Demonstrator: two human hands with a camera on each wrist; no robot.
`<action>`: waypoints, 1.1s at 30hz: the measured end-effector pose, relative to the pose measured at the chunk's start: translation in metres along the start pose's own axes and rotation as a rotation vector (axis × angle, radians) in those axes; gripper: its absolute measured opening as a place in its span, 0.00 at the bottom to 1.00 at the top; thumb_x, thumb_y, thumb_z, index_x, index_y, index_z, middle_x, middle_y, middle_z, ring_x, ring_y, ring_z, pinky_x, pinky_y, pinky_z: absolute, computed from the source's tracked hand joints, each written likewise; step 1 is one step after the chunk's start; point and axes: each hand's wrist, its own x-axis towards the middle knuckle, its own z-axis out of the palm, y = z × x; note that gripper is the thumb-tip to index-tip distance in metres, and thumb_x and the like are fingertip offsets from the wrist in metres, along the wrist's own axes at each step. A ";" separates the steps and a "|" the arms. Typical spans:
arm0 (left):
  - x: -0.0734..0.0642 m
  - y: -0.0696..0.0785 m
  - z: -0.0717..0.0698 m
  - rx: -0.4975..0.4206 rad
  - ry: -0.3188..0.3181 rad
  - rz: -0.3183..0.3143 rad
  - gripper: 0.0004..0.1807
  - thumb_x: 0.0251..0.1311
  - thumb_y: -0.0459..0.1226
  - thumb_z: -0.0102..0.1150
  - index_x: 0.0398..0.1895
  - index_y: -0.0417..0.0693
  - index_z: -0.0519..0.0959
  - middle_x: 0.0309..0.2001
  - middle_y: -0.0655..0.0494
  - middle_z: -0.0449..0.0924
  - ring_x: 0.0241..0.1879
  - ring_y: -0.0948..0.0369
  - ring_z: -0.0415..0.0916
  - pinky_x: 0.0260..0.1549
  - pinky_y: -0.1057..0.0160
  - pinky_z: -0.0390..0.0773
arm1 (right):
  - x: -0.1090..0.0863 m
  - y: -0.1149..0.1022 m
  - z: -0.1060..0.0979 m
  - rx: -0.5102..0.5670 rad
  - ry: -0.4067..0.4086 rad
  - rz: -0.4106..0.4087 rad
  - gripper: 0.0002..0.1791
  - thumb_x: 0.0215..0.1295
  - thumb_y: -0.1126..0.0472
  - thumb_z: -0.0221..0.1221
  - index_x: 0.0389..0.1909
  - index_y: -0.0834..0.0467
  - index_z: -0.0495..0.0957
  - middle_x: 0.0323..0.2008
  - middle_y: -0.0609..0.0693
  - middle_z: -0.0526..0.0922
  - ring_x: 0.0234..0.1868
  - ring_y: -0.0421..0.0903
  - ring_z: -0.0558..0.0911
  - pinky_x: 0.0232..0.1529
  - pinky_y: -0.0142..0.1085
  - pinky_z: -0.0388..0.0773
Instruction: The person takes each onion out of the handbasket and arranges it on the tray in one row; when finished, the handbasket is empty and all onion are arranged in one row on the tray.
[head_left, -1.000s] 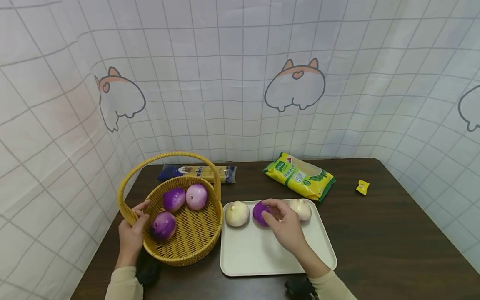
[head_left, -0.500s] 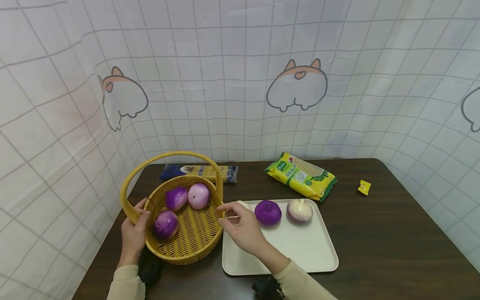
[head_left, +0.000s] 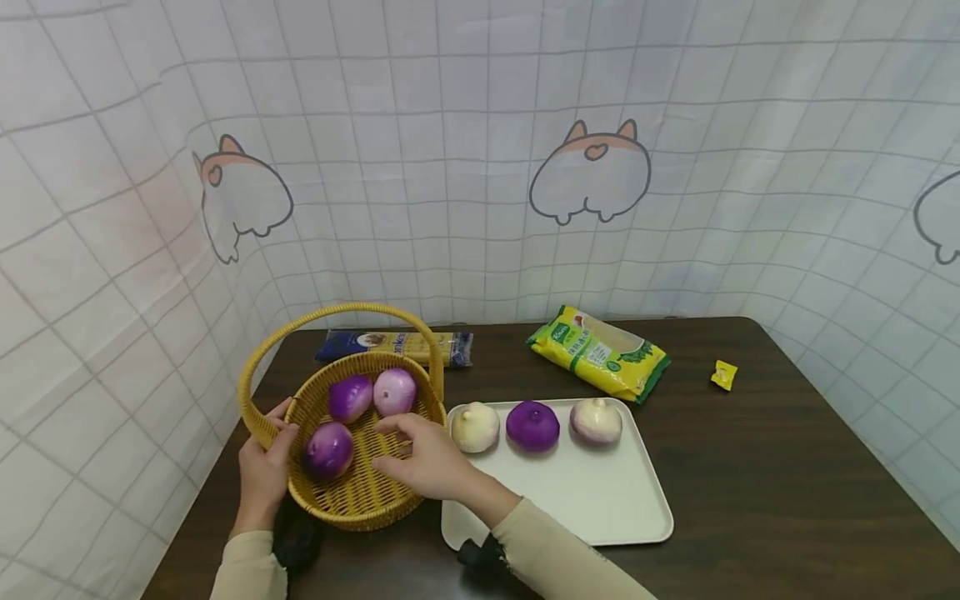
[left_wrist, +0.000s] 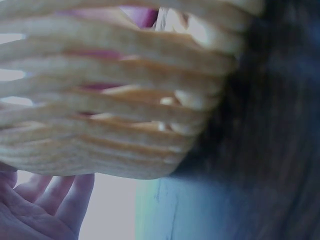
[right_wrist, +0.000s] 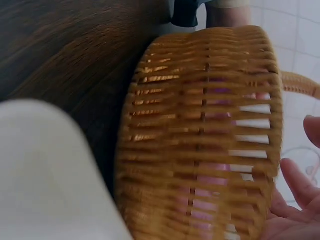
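My left hand (head_left: 264, 475) grips the left side of the yellow wicker basket (head_left: 405, 502), at its rim by the foot of the handle. Inside the basket lie three purple onions, one at the left (head_left: 330, 450), one at the back left (head_left: 350, 398) and a paler one at the back right (head_left: 394, 392). Above the basket's right part hovers my right hand (head_left: 435, 462), thumb and fingers apart, holding nothing. On the white tray (head_left: 562, 508) a whitish onion (head_left: 475, 427), a deep purple onion (head_left: 532, 427) and another whitish onion (head_left: 597, 421) sit in a row.
Behind the basket lies a blue and yellow pasta packet (head_left: 397, 346). A yellow and green packet (head_left: 598, 353) rests behind the tray. Farther right is a small yellow wrapped piece (head_left: 723, 375). A white grid-patterned curtain (head_left: 480, 208) stands behind the dark table (head_left: 772, 467).
My right hand has left the purple onion on the tray and moved left over the basket, empty. My left hand stays on the basket, and the onions keep their places.
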 end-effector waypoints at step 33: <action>-0.001 0.002 0.003 0.021 0.028 -0.010 0.09 0.67 0.34 0.54 0.37 0.34 0.71 0.64 0.47 0.74 0.59 0.50 0.73 0.44 0.82 0.69 | 0.049 -0.006 0.049 -0.508 -0.192 -0.063 0.43 0.56 0.50 0.69 0.71 0.50 0.61 0.68 0.45 0.64 0.65 0.38 0.68 0.62 0.33 0.68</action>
